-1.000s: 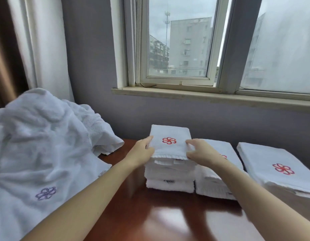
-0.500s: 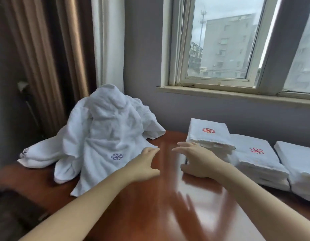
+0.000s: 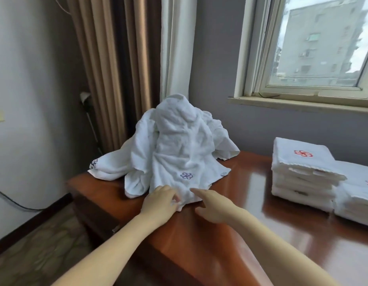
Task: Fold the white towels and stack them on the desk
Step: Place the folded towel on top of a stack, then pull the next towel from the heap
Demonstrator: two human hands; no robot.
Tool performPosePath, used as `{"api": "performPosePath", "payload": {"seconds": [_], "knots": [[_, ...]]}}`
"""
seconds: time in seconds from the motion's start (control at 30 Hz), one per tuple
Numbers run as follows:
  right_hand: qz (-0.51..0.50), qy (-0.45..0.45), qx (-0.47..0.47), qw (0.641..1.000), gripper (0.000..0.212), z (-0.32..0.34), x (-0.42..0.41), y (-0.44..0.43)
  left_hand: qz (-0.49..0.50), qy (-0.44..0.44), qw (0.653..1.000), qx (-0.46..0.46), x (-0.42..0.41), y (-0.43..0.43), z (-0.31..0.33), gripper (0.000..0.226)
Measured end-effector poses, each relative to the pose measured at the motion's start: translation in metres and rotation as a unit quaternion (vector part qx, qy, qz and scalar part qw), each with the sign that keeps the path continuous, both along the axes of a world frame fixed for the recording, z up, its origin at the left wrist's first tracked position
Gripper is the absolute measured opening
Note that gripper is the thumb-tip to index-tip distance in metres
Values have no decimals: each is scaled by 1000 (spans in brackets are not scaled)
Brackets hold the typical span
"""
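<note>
A heap of unfolded white towels [image 3: 174, 145] with purple flower logos lies at the left end of the brown desk [image 3: 251, 234]. My left hand [image 3: 161, 203] pinches the near hem of the front towel. My right hand [image 3: 212, 205] reaches toward the same hem beside it, index finger stretched out and touching the cloth edge. A stack of folded white towels [image 3: 298, 172] with a red flower logo stands on the right. A second, lower folded stack [image 3: 358, 195] sits against it at the frame's right edge.
Brown and white curtains [image 3: 125, 69] hang behind the heap. A window sill [image 3: 302, 103] runs along the wall behind the desk. The desk's left edge drops to the floor [image 3: 45, 254], and a black cable [image 3: 14, 203] runs along the left wall.
My view has swung left from the folded stacks to the heap. Both hands left the folded stack and moved left to the heap's near hem; the left hand now pinches it.
</note>
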State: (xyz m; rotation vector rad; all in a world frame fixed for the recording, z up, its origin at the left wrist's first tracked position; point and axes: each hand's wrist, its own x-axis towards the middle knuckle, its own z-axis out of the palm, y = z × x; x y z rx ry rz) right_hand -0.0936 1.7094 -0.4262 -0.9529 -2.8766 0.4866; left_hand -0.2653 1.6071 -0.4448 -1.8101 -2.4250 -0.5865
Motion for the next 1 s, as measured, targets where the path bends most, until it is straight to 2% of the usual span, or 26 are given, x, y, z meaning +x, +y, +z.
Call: {"api": "performPosePath", "payload": {"seconds": [0.2, 0.37, 0.6, 0.73, 0.87, 1.0], "knots": [[-28, 4, 47, 999, 62, -11, -8, 0, -20, 111, 992, -51, -2, 11, -4, 28], [-29, -7, 41, 999, 60, -9, -8, 1, -39, 153, 985, -68, -1, 15, 7, 30], [-37, 7, 30, 999, 60, -13, -10, 5, -34, 66, 997, -3, -7, 15, 8, 15], [-56, 49, 42, 996, 51, -19, -15, 2, -27, 57, 998, 9, -8, 16, 7, 17], [-71, 99, 34, 992, 41, -26, -19, 3, -22, -35, 999, 21, -20, 17, 7, 14], [-87, 145, 35, 985, 38, -33, -20, 3, -46, -75, 995, 44, -25, 14, 7, 14]]}}
